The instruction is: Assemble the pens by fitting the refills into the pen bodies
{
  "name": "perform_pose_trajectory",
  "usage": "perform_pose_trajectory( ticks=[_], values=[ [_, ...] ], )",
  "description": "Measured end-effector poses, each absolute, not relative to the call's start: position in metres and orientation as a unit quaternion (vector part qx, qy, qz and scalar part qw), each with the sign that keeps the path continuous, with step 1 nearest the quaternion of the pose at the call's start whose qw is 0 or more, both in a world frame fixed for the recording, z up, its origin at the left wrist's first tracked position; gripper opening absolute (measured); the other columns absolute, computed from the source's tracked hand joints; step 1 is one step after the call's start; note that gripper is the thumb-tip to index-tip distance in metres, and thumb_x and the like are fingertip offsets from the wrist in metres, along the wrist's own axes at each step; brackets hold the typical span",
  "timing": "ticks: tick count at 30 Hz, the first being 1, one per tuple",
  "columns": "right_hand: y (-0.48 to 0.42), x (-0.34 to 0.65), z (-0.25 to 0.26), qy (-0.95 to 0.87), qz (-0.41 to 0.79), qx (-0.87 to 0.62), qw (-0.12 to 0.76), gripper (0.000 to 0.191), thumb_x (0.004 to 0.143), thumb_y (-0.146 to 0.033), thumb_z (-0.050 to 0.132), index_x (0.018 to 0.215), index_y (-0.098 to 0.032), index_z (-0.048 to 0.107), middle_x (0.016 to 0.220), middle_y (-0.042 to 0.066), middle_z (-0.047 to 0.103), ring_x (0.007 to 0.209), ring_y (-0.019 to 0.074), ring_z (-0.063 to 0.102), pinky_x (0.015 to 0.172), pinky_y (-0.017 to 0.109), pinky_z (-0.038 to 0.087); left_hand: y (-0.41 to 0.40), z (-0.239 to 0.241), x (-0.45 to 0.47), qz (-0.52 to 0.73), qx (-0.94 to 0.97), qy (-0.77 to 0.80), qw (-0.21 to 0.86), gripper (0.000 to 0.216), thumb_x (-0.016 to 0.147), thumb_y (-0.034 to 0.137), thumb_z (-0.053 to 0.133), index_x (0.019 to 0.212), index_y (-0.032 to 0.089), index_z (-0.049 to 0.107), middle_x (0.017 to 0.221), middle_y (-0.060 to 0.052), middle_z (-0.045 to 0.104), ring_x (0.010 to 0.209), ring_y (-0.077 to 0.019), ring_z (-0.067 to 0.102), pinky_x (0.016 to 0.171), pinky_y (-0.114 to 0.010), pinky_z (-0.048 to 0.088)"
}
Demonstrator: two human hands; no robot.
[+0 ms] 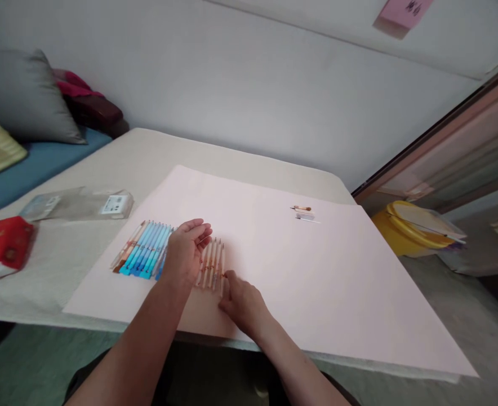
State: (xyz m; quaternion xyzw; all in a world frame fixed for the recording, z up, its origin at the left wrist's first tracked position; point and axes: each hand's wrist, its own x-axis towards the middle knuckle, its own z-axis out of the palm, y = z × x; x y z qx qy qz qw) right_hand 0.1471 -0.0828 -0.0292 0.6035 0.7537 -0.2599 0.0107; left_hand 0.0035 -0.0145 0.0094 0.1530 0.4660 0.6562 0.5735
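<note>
A row of pens lies side by side on a large pale pink sheet (316, 293). Blue pens (147, 251) fill the left part, with a few brownish ones at the far left end; cream pens (210, 262) make up the right part. My left hand (185, 248) is over the middle of the row, fingers stretched out and slightly cupped, hiding some pens. At the right end, my right hand (243, 299) has curled fingers at the lower part of the outermost cream pen (222, 262). Its thumb is below the forefinger, beside that pen.
A small brown-and-cream pen (303, 208) and a clear, thin piece (306, 217) lie farther back on the sheet. Clear plastic packaging (80, 206) and a red pack (6, 242) are at left. A yellow bucket (405, 231) stands beyond the table's right side; a wall borders the back.
</note>
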Motion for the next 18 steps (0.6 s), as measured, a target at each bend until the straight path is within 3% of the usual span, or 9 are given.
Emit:
perform_pose_trajectory(
  ticks=[11,18],
  values=[
    [-0.079,0.142,-0.040,0.780,-0.192,0.596,0.030,0.020,0.086,-0.026,0.045,0.104,-0.018,0.046,0.083,0.010,0.068,0.080,0.0252,0.066,0.064,0.031,0.043,-0.015,0.006,0.008,0.650,0.152,0.466,0.581,0.023,0.062,0.009,0.069,0.084,0.012,0.060,0.078,-0.007,0.064,0.073,-0.0133,0.062,0.068,-0.026,0.049],
    [-0.079,0.145,-0.041,0.784,-0.181,0.593,0.038,0.016,0.082,-0.018,0.048,0.098,-0.019,0.049,0.087,0.008,0.068,0.083,0.0232,0.066,0.066,0.030,0.044,-0.015,0.004,0.008,0.649,0.156,0.462,0.584,0.023,0.062,0.009,0.069,0.084,0.012,0.061,0.078,-0.007,0.065,0.073,-0.0130,0.063,0.068,-0.025,0.050]
  ],
)
